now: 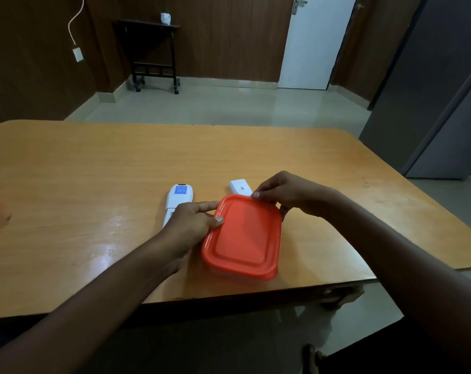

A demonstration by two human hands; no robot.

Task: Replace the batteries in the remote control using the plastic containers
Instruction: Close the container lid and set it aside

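The task looks barely begun: the container [242, 236] sits near the table's [94, 163] front edge with its orange lid on, the left hand [191, 225] and right hand [288, 195] both gripping its rim. The remote control [176, 203] lies just beyond, its battery state hidden.

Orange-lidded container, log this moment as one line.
container: lid on | left hand: grips left rim | right hand: grips far edge | remote: on table

We note a blue label with white print on the back of the remote control [179, 197], too small to read. The white cover piece [240, 187] bears a small dark code, unreadable.
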